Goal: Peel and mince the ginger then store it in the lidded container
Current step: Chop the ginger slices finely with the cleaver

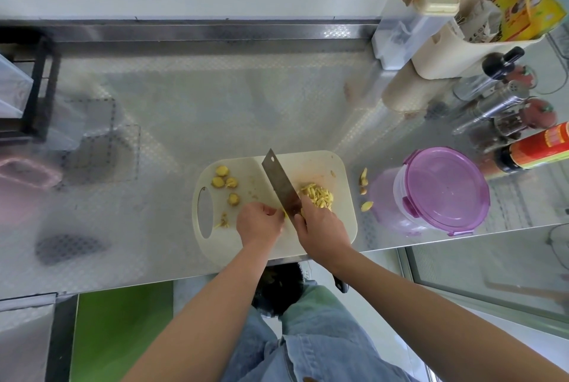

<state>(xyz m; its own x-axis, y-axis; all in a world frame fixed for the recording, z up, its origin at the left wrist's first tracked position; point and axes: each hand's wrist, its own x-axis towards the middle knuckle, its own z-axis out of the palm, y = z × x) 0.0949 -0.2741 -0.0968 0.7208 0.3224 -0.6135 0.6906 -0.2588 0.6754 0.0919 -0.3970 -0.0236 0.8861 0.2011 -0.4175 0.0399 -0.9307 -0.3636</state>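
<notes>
The cleaver's (pixel 281 181) handle is mostly hidden inside the right hand (pixel 320 227), which grips it with fingers wrapped tight. The left hand (pixel 260 221) curls its fingers down over a ginger piece (pixel 285 214) at the blade; only a yellow sliver shows. On the cutting board (pixel 338 166), a pile of ginger strips (pixel 317 197) lies right of the blade and round slices (pixel 222 171) lie far left. The purple lidded container (pixel 443 191) stands closed to the right.

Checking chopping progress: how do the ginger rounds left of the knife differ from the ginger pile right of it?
The rounds are thick discs; the pile is thin strips. The rounds lie apart; the pile is heaped together. Both sit on the cutting board.
</notes>
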